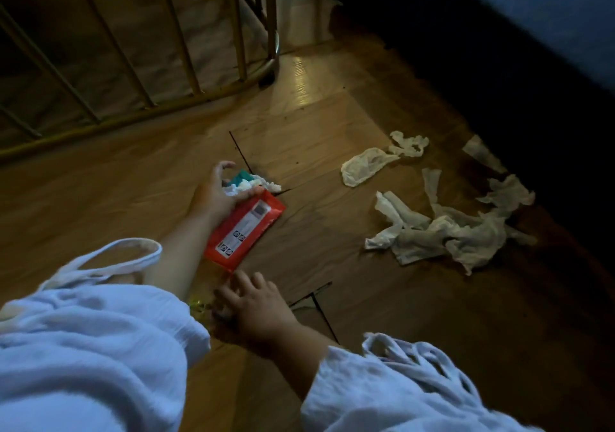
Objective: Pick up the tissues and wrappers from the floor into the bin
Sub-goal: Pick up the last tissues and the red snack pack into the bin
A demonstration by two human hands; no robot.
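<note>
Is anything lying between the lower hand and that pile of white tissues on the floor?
Nothing visible does: only bare wooden floor lies between the right hand and the tissue pile. The left hand grips a red wrapper. The bin is out of view, so the way there cannot be judged.

Left sleeve: my loose, wide sleeve of thin crinkled cloth, pale white with a bluish cast in the dim light, lying in soft folds.
Left cuff: a wide opening edged with a narrow stitched hem band, paler than the rest.
Right sleeve: the same pale crinkled cloth, heavily creased, its edge gathered in small ruffles.
Forearms: bare from the cuffs down.
Left hand: bare.
Right hand: bare, short fingers.
</note>
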